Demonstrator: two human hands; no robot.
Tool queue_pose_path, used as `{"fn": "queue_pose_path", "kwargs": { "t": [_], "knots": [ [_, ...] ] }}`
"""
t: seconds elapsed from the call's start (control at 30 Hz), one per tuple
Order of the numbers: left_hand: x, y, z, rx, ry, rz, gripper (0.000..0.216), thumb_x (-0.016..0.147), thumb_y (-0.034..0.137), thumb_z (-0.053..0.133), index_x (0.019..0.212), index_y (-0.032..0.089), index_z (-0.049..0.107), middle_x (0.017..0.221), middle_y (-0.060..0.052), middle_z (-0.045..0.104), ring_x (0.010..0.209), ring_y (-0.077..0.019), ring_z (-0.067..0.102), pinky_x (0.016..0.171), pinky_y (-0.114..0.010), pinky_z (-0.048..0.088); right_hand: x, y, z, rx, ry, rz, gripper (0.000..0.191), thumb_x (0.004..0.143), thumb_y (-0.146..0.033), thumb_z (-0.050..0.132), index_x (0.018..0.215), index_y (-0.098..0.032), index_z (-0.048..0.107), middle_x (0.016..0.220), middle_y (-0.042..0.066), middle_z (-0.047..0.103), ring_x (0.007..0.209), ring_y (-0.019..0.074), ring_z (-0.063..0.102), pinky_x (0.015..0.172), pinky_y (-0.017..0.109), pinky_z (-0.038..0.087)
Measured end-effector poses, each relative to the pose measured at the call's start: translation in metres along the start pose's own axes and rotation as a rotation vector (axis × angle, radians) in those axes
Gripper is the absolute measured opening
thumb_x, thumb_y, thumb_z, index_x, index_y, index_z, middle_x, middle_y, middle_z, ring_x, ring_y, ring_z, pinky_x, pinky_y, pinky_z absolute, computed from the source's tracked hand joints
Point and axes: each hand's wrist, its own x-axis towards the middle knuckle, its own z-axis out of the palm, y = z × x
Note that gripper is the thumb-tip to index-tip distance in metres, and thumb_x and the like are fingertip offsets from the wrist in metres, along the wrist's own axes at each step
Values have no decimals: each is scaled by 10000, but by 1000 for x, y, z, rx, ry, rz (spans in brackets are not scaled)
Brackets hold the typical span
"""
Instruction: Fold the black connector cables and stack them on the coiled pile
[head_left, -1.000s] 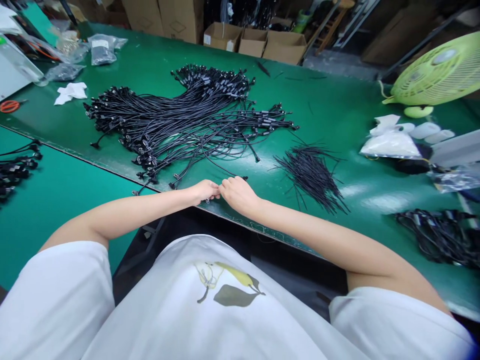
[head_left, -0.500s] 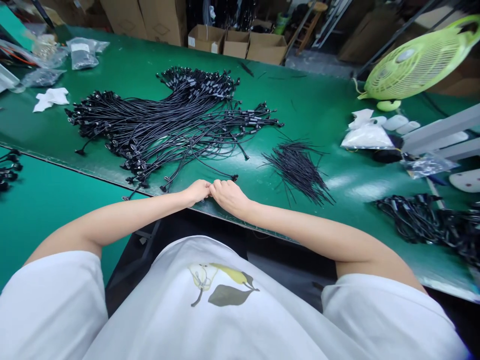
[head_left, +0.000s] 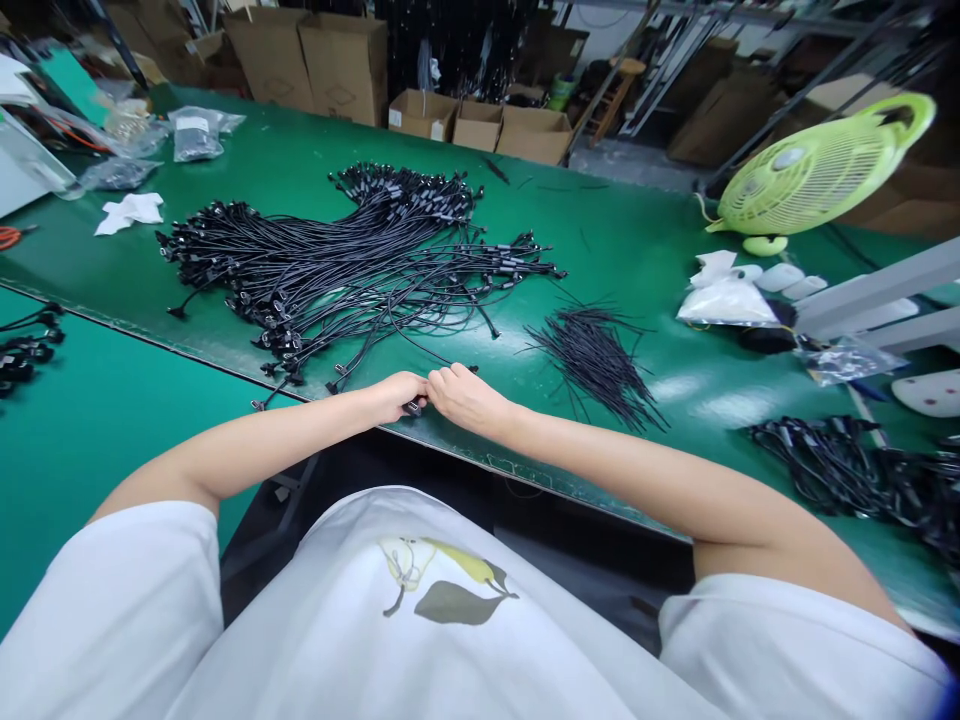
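My left hand (head_left: 397,394) is closed at the table's front edge, and a short black cable connector (head_left: 412,407) shows below its fingers. Pressed against its fingertips, my right hand (head_left: 466,396) is closed too; what its fingers pinch is hidden. Just beyond both hands, a thin black cable runs down to a plug beside the right knuckles. A large heap of black cables (head_left: 322,255) with plugs at both ends spreads behind and to the left. Right of my hands lies a loose bundle of thin black strips (head_left: 596,365).
On the green table (head_left: 247,150) stand a yellow-green fan (head_left: 810,165) and a white plastic bag (head_left: 727,295) at right. Coiled black cables (head_left: 832,450) lie at the near right. White tissue (head_left: 129,213) and a grey plastic bag (head_left: 196,135) are at left. Cardboard boxes (head_left: 345,70) line the far side.
The view has tilted up a little, so the table sits lower in the picture. The black connector beneath my left hand now shows more clearly. Both hands stay together.
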Motion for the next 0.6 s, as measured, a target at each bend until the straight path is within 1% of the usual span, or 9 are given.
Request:
{"fn": "queue_pose_path", "kwargs": {
  "t": [0.07, 0.17, 0.27, 0.3, 0.37, 0.43, 0.47, 0.53, 0.6],
  "knots": [
    [-2, 4, -1, -50, -14, -16, 158, 636, 14, 555, 550, 140, 516, 510, 27, 482, 449, -49, 417, 469, -184, 322, 0, 8, -6, -7, -8, -72, 366, 946, -57, 251, 967, -87, 615, 831, 110, 551, 746, 211, 455, 632, 353, 233],
    [-5, 7, -1, -103, -25, -32, 172, 631, -4, 560, 544, 138, 515, 499, 27, 475, 441, -48, 413, 458, -181, 313, 0, 16, -12, 25, -13, -154, 391, 960, -73, 227, 953, -95, 618, 827, 109, 557, 735, 202, 461, 618, 352, 225],
    [-7, 6, -1, -143, -19, 1, 186, 634, -3, 550, 515, 136, 517, 486, 25, 474, 450, -53, 408, 459, -187, 306, 1, 17, -13, 102, -54, -116, 408, 965, -87, 206, 952, -85, 613, 821, 118, 571, 705, 190, 480, 598, 342, 227],
    [-7, 6, -1, -157, -15, 28, 185, 642, 6, 550, 513, 135, 522, 496, 22, 483, 466, -56, 417, 471, -189, 315, 3, 16, -13, 136, -87, -62, 398, 963, -94, 213, 963, -79, 611, 826, 125, 580, 692, 186, 489, 588, 336, 228],
    [-6, 6, 0, -186, 0, 87, 166, 674, 51, 562, 532, 135, 545, 539, 14, 515, 514, -64, 449, 509, -195, 342, 6, 14, -13, 215, -142, 102, 359, 953, -114, 250, 996, -73, 604, 858, 136, 600, 677, 181, 511, 566, 318, 228],
    [-6, 9, 0, -209, 15, 133, 149, 724, 128, 564, 576, 136, 579, 603, -4, 556, 574, -83, 494, 552, -211, 371, 8, 10, -13, 315, -126, 318, 321, 953, -163, 292, 1010, -91, 600, 905, 132, 619, 690, 177, 538, 555, 297, 236],
    [-6, 10, -1, -219, 18, 148, 149, 750, 167, 555, 613, 137, 604, 649, -16, 581, 614, -97, 520, 581, -222, 391, 9, 7, -11, 380, -72, 428, 311, 959, -196, 306, 999, -107, 601, 923, 122, 627, 711, 175, 551, 559, 286, 250],
    [-8, 13, -3, -215, 7, 234, 147, 781, 205, 540, 730, 143, 663, 788, -42, 635, 747, -129, 573, 689, -247, 436, 10, 1, -6, 544, 112, 614, 308, 972, -264, 320, 961, -139, 601, 939, 97, 642, 772, 171, 571, 601, 264, 303],
    [-15, 14, -5, -127, 35, 442, 177, 778, 191, 552, 866, 173, 705, 970, -49, 644, 945, -161, 572, 859, -273, 433, 10, -3, 3, 765, 313, 731, 305, 971, -292, 326, 912, -161, 595, 921, 69, 649, 810, 163, 574, 663, 245, 353]
  ]
}}
